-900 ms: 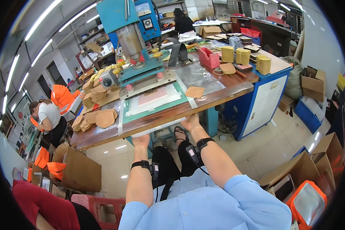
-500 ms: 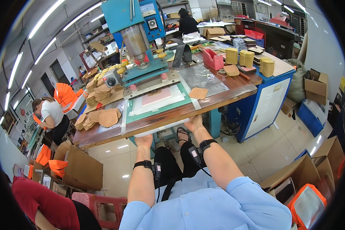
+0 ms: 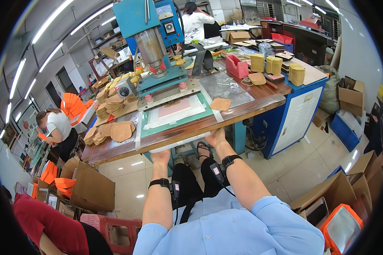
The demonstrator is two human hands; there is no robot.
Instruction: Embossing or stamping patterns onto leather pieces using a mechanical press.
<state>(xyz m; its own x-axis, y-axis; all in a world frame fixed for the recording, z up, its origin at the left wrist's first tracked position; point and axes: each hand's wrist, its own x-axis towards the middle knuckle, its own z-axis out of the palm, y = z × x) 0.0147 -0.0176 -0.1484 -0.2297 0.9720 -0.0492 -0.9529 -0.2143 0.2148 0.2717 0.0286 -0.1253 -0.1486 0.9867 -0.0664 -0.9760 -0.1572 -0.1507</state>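
My left hand point(image 3: 160, 157) and my right hand point(image 3: 216, 137) reach under the front edge of the wooden table point(image 3: 247, 111), at the two ends of a long white bar point(image 3: 182, 142). The table edge hides the fingers of both. Above them on the table stands a blue-green press point(image 3: 162, 84). Under its plate lies a green mat point(image 3: 146, 129) with white strips and a pink sheet point(image 3: 176, 106) on it. Tan rounded leather pieces point(image 3: 122, 131) are piled left of the mat, and a single tan piece point(image 3: 220, 104) lies to its right.
A pink tape dispenser point(image 3: 236, 67) and yellow bundles point(image 3: 273, 65) stand at the right, by a blue cabinet point(image 3: 291, 117). Cardboard boxes point(image 3: 91, 185) and a red stool point(image 3: 119, 225) are at the left. People work nearby at the left and back.
A person in a white top has come into view at the back, behind the press. My hands have stayed in place under the table edge.
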